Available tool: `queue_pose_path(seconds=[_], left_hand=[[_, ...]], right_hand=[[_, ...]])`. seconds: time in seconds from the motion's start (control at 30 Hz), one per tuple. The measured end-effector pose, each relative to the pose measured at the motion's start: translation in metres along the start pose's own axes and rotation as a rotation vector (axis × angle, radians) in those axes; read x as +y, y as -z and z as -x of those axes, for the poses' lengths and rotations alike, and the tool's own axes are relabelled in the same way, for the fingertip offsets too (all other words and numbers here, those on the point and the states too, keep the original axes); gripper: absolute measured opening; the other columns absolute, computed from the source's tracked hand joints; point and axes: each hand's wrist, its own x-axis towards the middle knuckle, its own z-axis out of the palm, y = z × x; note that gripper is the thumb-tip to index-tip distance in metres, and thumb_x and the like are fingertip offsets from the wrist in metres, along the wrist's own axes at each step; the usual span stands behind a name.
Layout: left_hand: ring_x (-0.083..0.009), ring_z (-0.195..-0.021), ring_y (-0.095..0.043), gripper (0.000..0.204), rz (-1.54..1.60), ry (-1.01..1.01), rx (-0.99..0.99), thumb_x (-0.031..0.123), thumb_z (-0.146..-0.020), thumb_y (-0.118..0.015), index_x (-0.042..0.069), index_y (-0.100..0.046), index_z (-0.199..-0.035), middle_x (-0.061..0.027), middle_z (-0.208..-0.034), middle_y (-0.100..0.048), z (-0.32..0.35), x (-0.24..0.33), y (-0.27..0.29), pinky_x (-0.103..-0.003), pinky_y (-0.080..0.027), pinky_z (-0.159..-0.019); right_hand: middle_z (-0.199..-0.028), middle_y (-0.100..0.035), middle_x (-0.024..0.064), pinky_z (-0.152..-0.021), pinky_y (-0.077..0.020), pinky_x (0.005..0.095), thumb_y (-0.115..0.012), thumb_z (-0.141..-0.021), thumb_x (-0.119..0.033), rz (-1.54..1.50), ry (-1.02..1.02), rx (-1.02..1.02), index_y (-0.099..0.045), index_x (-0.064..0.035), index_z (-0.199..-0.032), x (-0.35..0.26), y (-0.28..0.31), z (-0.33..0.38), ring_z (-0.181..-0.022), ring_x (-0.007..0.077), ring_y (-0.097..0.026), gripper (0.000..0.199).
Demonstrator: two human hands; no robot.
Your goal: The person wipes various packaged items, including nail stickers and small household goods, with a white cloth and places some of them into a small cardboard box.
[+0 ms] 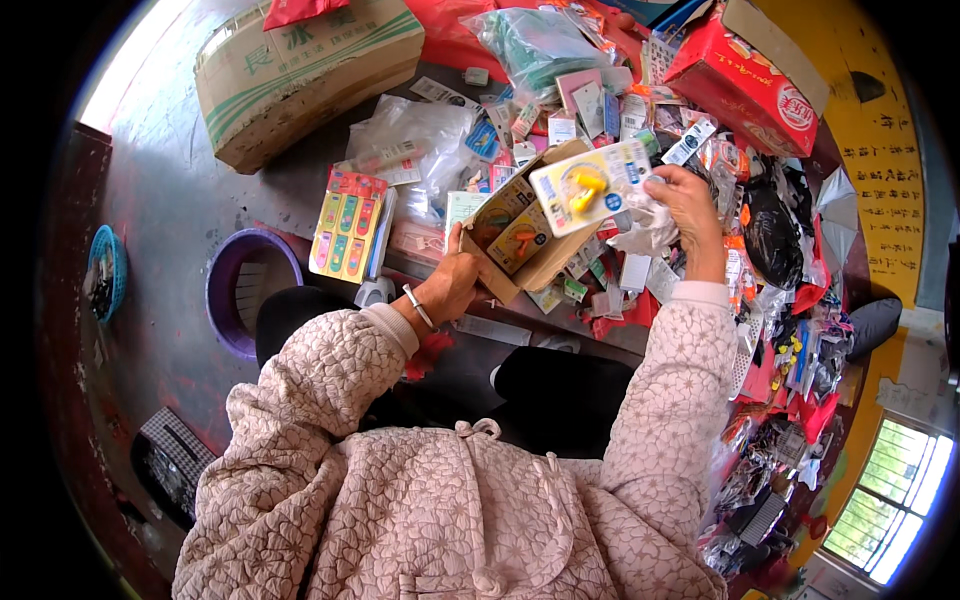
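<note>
My left hand (447,285), with a white bangle at the wrist, grips the near left corner of a small open cardboard box (545,272). Inside it stand several printed blister cards (517,243), one showing an orange item. Above the box's right part, my right hand (690,207) pinches a white and yellow blister card (592,187) by its right edge. A yellow plastic item sits under that card's clear bubble; its exact kind I cannot make out. Crumpled whitish plastic (648,228) hangs just below my right fingers.
A large carton (310,85) stands at the back left, a red box (745,85) at the back right. Heaped packaged goods cover the right side. Left of my hands lie a card of colourful small items (347,225) and a purple tub (222,300).
</note>
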Motion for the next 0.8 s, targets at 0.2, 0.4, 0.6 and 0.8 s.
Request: queue_pose_path(seconds=[0.2, 0.4, 0.6, 0.8], left_hand=[[-0.0245, -0.099, -0.053, 0.042, -0.154, 0.147, -0.014, -0.004, -0.071, -0.053, 0.006, -0.043, -0.11, -0.0096, -0.103, -0.048, 0.0, 0.005, 0.002, -0.043, -0.047, -0.084], [-0.022, -0.102, -0.052, 0.03, -0.376, 0.028, -0.026, 0.0, -0.071, -0.058, 0.004, -0.05, -0.1, -0.0096, -0.098, -0.052, -0.003, 0.04, 0.009, -0.045, -0.042, -0.089], [-0.0312, -0.095, -0.055, 0.021, 0.731, 0.401, 0.375, 0.005, -0.06, -0.07, 0.007, -0.06, -0.078, -0.0145, -0.085, -0.061, -0.01, 0.027, -0.011, -0.048, -0.024, -0.103], [-0.0336, -0.095, -0.054, 0.026, 0.787, 0.476, 0.278, 0.003, -0.057, -0.068, 0.01, -0.055, -0.078, -0.015, -0.083, -0.059, -0.01, 0.045, -0.002, -0.048, -0.019, -0.104]], right_hand=[[-0.073, -0.065, 0.0138, -0.064, -0.0472, 0.033, -0.066, -0.066, -0.015, 0.775, 0.019, -0.203, -0.067, -0.003, -0.08, 0.053, -0.052, -0.046, -0.067, 0.0224, -0.061, 0.019], [-0.087, -0.063, 0.0207, -0.073, -0.0471, 0.0423, -0.055, -0.071, -0.01, 1.321, 0.01, 0.018, -0.065, -0.0033, -0.082, 0.04, -0.102, -0.028, -0.086, 0.0339, -0.061, 0.017], [-0.084, -0.064, 0.0166, -0.063, -0.0504, 0.0365, -0.05, -0.075, -0.008, 1.473, 0.514, -0.111, -0.066, -0.0069, -0.074, 0.049, -0.141, -0.017, -0.074, 0.0285, -0.064, 0.016], [-0.09, -0.062, 0.0205, -0.076, -0.0459, 0.0419, -0.057, -0.068, -0.01, 1.399, 0.243, -0.434, -0.063, 0.0006, -0.083, 0.053, -0.152, -0.009, -0.087, 0.0341, -0.059, 0.019]])
